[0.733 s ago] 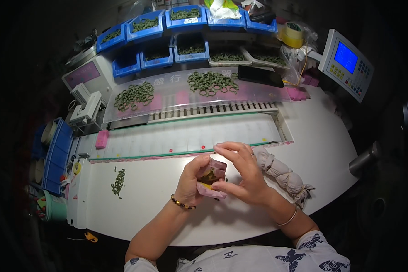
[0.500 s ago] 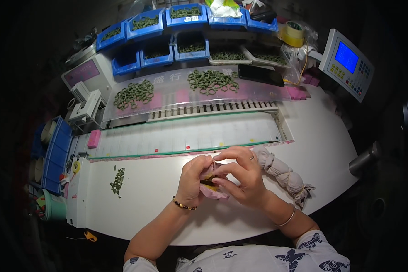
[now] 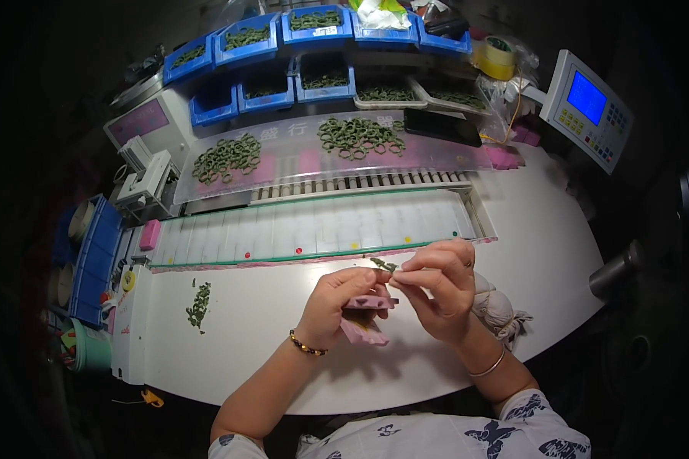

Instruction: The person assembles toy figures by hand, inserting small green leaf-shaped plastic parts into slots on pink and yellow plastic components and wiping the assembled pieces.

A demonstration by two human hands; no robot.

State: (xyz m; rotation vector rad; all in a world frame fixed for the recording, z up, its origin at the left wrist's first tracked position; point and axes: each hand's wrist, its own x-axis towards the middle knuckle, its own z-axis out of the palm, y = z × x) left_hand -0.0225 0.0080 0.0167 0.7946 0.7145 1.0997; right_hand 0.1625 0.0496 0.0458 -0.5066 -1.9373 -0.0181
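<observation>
My left hand (image 3: 343, 302) is closed around a pink rubber mold (image 3: 369, 303), whose two halves gape apart, with a yellowish patch on the lower one. Just above the mold, a small green wax piece (image 3: 383, 265) sits between my hands. My right hand (image 3: 440, 287) pinches it at its near end with thumb and fingertips. Part of the piece lies by my left thumb, and its full shape is too small to tell. A small heap of green wax bits (image 3: 199, 307) lies on the white table (image 3: 230, 359) to the left.
A rolled, tied cloth (image 3: 497, 310) lies right of my right hand. Beyond runs a white conveyor belt (image 3: 283, 233) with a pink block (image 3: 150, 235) at its left end. Green rings (image 3: 360, 138) lie on a clear shelf beneath blue bins (image 3: 245, 42). A control panel (image 3: 587, 109) stands right.
My right hand has drawn back right from the mold, and the green wax piece now shows above it. The mold's halves gape wider. The belt's colored dots and pink block have shifted left.
</observation>
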